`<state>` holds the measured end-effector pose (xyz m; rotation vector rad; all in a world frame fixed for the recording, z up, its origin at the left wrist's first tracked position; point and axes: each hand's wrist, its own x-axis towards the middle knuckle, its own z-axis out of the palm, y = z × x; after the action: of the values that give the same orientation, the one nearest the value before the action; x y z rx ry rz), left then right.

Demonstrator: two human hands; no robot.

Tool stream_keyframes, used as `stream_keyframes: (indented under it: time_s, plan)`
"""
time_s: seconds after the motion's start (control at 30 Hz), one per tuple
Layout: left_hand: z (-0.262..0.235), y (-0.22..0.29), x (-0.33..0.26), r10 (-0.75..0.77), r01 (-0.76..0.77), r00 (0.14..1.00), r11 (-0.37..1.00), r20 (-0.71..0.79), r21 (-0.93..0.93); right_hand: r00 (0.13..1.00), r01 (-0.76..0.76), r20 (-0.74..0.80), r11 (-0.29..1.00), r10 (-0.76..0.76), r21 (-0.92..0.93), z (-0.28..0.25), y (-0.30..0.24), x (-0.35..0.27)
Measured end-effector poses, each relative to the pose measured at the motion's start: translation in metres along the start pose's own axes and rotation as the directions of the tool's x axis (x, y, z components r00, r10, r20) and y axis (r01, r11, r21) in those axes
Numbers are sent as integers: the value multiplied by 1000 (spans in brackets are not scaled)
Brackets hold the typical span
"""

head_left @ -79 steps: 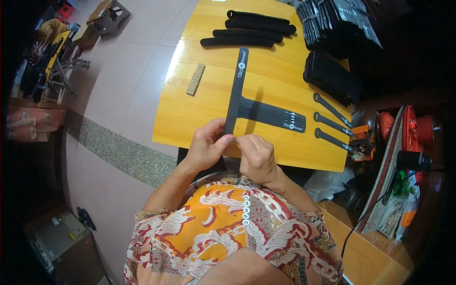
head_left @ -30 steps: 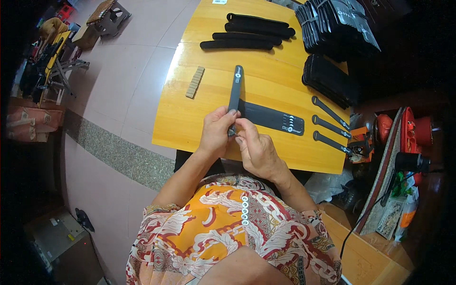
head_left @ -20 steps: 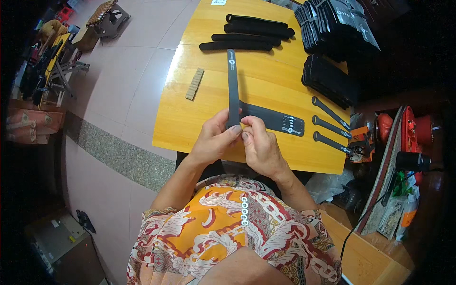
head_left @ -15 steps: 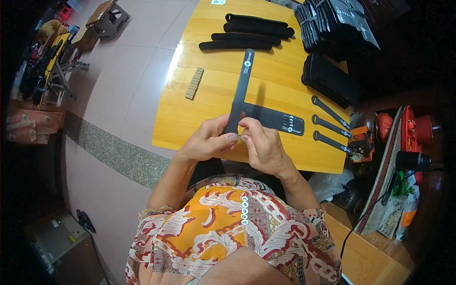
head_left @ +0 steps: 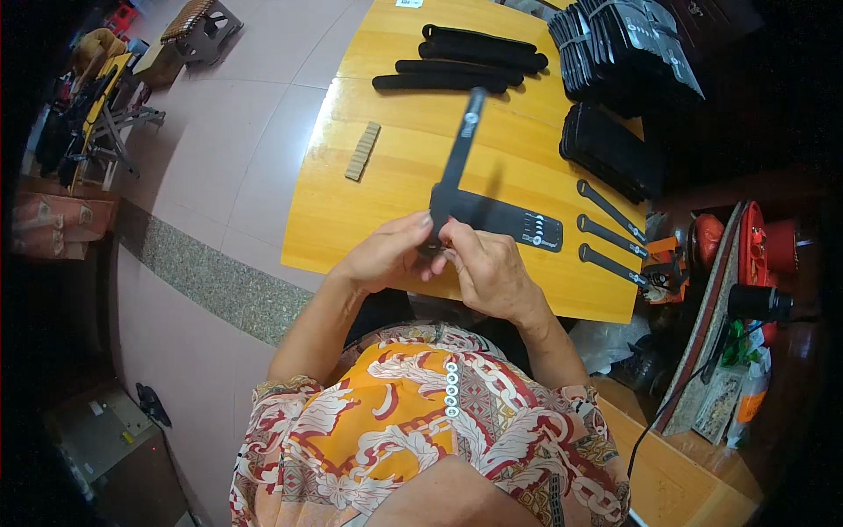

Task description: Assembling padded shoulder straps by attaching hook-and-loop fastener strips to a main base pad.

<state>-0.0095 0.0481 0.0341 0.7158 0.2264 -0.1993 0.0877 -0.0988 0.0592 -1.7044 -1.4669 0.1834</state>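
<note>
Both my hands work together over the near part of the yellow table. My left hand (head_left: 388, 252) is closed on the lower end of a long black strap (head_left: 458, 154) with white print. Its free end points away from me and looks raised above the tabletop. Close against it, my right hand (head_left: 493, 270) pinches at the same end; whatever lies between the fingertips is hidden. A wider flat black piece (head_left: 500, 218) with rounded corners and white marks lies on the table just beyond my right hand. Its left end passes behind the strap, so I cannot tell whether the two are joined.
Three small black straps (head_left: 610, 236) lie by the right edge of the table (head_left: 351, 224). Several black rolled strips (head_left: 470, 60) sit at the back. A black stack (head_left: 610, 149) and banded black bundles (head_left: 619, 48) stand back right. A ridged tan strip (head_left: 363, 151) lies left.
The strap's free end has swung slightly to the right and looks lifted. My left thumb has moved up along the strap; my right hand stays at its lower end.
</note>
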Motion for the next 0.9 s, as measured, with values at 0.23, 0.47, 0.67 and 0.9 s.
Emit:
stream_keyframes:
  time_s: [0.23, 0.47, 0.67, 0.9]
  plan:
    - [-5, -23, 26, 399, -251, 889, 835, -226, 489, 994, -108, -33, 984, 105, -144, 20, -6, -8]
    - [3, -30, 39, 490, -291, 761, 844, -425, 451, 979, -158, -147, 981, 141, -115, 31, -6, -9]
    - [7, -6, 32, 287, -160, 895, 921, -342, 356, 999, 11, -43, 956, -25, -294, 2, -3, 10]
    - [8, -18, 16, 344, -258, 802, 937, -489, 236, 984, -134, -142, 966, 104, -220, 5, 22, 17]
